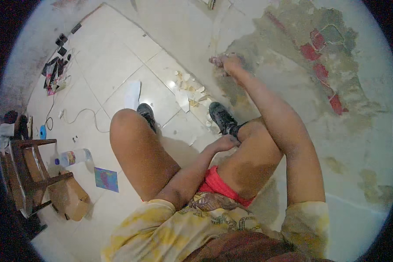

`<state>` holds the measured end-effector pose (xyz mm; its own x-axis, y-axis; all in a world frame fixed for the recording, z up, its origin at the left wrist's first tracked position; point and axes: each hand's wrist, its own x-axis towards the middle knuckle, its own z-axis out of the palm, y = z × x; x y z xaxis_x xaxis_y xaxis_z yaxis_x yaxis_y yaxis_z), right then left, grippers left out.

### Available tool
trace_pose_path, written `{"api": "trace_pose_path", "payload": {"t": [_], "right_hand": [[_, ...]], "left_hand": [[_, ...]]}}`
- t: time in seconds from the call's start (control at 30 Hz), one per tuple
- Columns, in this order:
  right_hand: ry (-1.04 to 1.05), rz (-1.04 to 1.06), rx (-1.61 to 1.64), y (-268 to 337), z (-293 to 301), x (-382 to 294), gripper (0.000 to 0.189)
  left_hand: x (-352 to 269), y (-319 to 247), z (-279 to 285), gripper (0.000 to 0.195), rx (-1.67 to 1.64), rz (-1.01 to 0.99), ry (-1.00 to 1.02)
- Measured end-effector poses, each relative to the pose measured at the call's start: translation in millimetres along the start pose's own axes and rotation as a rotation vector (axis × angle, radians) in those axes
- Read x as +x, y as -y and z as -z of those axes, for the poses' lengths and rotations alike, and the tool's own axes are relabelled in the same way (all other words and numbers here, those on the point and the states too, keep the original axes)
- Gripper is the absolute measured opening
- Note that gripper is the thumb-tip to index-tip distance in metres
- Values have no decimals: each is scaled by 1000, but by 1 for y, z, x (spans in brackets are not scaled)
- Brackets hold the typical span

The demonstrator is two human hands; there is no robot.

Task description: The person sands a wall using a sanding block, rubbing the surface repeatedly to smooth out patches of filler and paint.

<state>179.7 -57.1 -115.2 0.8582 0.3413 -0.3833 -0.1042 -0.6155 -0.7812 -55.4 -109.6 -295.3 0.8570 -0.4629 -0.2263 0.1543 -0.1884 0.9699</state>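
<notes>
My right hand point(233, 64) is stretched out to the wall point(344, 147), at a patch where the paint is gone. A small reddish item point(216, 61) shows at its fingers, too blurred to name. Lower down, my left hand point(227, 143) is beside my right leg, its fingers curled and partly hidden. Whether it holds anything cannot be seen. Off-white paint flakes point(186, 90) lie on the floor tiles along the foot of the wall, near my black shoe point(222, 118).
Red patches point(321, 72) with pale string-like lines mark the wall. At left are a wooden chair point(36, 177), a cardboard box point(68, 198), a plastic bottle point(75, 157) and a colourful card point(106, 179). A thin cable point(85, 113) crosses the floor towards a cluttered pile point(55, 73). A white sheet point(133, 95) lies ahead.
</notes>
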Motion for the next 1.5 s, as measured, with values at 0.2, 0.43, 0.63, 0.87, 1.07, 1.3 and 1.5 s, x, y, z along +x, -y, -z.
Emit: {"api": "trace_pose_path", "payload": {"t": [0.2,0.43,0.63,0.87,1.07,1.3,1.5], "right_hand": [[-112,174,503,60,4,-35,30],[70,9,355,9,4,15,33],[-222,586,-847,80,9,-12,37],[-29,346,629,84,34,-39,38],[8,90,395,53,19,-17,38],[-64,399,936,87,48,-58,42],[-127,50,601,59,40,-53,42]], "left_hand": [[0,21,5,42,-143,57,-75],[14,10,0,45,-14,-38,-48],[40,72,-13,46,-149,56,-268],[35,69,-8,48,-101,-39,-174],[23,21,-3,54,-124,6,-105],[20,49,-2,50,-240,136,-74],[13,1,3,40,-30,41,-50]]}}
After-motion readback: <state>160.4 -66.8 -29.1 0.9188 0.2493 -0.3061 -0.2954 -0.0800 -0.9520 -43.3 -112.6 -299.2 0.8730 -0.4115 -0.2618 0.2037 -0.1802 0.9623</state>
